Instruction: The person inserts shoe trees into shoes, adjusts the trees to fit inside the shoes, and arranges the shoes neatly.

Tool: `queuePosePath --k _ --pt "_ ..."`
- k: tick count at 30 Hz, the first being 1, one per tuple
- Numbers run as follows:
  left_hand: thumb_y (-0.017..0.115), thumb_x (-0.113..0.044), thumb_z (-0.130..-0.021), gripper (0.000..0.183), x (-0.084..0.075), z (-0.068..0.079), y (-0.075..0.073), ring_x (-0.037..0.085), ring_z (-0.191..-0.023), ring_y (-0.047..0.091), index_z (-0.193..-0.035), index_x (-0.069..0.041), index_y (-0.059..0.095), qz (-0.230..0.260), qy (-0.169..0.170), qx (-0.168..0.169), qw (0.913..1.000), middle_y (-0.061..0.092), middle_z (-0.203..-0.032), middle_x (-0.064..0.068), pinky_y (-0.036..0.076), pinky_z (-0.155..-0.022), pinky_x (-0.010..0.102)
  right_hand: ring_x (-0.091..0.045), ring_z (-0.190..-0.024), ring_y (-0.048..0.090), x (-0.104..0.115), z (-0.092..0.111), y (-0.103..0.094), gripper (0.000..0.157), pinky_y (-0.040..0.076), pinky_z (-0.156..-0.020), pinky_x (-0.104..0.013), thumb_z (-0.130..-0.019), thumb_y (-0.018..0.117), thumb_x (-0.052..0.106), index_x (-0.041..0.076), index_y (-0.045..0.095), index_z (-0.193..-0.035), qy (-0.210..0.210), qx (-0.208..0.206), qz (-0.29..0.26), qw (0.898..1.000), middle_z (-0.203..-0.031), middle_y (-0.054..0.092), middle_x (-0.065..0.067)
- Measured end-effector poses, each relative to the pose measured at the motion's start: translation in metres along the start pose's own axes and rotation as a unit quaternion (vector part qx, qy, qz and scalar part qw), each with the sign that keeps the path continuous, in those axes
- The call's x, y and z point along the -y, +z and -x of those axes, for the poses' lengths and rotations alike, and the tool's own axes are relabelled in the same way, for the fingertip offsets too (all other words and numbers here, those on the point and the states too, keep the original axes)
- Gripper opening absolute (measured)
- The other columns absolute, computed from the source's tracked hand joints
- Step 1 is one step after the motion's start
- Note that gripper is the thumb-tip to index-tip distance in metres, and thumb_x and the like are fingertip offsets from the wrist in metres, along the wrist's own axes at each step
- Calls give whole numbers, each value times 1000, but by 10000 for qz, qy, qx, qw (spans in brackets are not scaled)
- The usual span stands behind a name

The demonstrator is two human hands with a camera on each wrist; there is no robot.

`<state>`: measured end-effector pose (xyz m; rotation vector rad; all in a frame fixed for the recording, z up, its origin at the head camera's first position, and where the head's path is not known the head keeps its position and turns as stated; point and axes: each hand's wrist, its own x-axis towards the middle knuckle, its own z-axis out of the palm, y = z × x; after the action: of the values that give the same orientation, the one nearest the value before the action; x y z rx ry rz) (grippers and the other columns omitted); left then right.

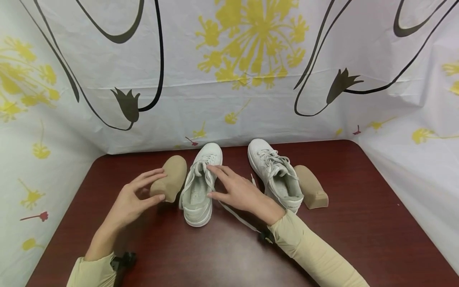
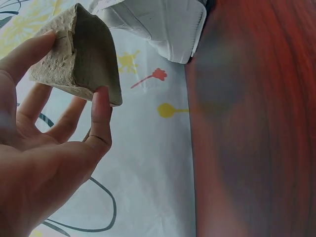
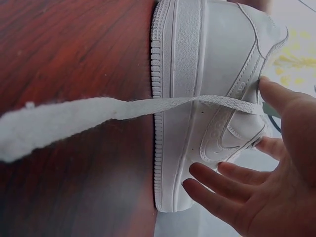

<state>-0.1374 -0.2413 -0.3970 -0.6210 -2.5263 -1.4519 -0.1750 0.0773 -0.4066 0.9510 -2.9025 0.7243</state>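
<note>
My left hand (image 1: 130, 201) holds a tan shoe insert (image 1: 173, 175) that looks like moulded pulp, with the thumb and fingers on either side of its wide hollow end. In the left wrist view, the insert (image 2: 94, 54) shows its hollow inside. Just right of it stands a white lace-up sneaker (image 1: 198, 213), toe pointing away. My right hand (image 1: 238, 191) is at this sneaker's right side, fingers spread and fairly straight, fingertips by its tongue and collar. In the right wrist view, a loose white lace (image 3: 143, 106) hangs across the sneaker's side (image 3: 185, 143).
A second white sneaker (image 1: 258, 157) with loosened laces stands to the right, behind my right wrist. Another tan insert (image 1: 310, 185) lies against its right side. All rest on a dark red wood table (image 1: 215, 255). A flower-printed white cloth (image 1: 229, 99) hangs behind the table.
</note>
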Motion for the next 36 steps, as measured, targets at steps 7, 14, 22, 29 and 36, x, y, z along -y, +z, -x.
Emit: queuePosePath --k 7,14,22,29,36 --pt "79 1 -82 52 -5 1 -1 6 -126 51 -131 -14 66 144 64 -68 9999 60 -136 4 48 -86 14 -25 -118 60 -3 0 0 77 55 -86 -44 -92 62 59 34 27 -157 -75 -39 -92 9999 -150 41 -2" --pt "79 1 -82 54 -13 1 0 7 -125 51 -131 -14 66 178 41 -78 9998 59 -136 3 48 -84 15 -24 -118 59 -5 -1 0 77 55 -86 -43 -91 64 56 32 30 -156 -217 -151 -173 9995 -149 43 -3" --pt "80 -1 -81 54 -19 2 -2 5 -123 51 -131 -17 66 15 39 -65 10000 59 -135 2 47 -80 16 -21 -121 57 -8 -2 6 78 53 -92 -41 -90 67 55 32 31 -155 -299 -294 -377 9984 -148 42 1" --pt "81 0 -80 56 -23 6 -4 6 -124 51 -132 -17 66 -51 125 45 9999 59 -136 3 47 -79 17 -19 -121 57 -10 -3 6 78 52 -94 -40 -90 67 55 35 30 -155 -303 -291 -489 9979 -149 41 2" --pt "80 1 -80 56 -29 9 -4 8 -125 51 -132 -15 66 -10 164 66 9998 58 -136 1 47 -80 18 -16 -121 56 -12 -4 6 77 49 -98 -37 -88 70 52 33 35 -154 -433 -375 -617 9965 -145 46 -1"
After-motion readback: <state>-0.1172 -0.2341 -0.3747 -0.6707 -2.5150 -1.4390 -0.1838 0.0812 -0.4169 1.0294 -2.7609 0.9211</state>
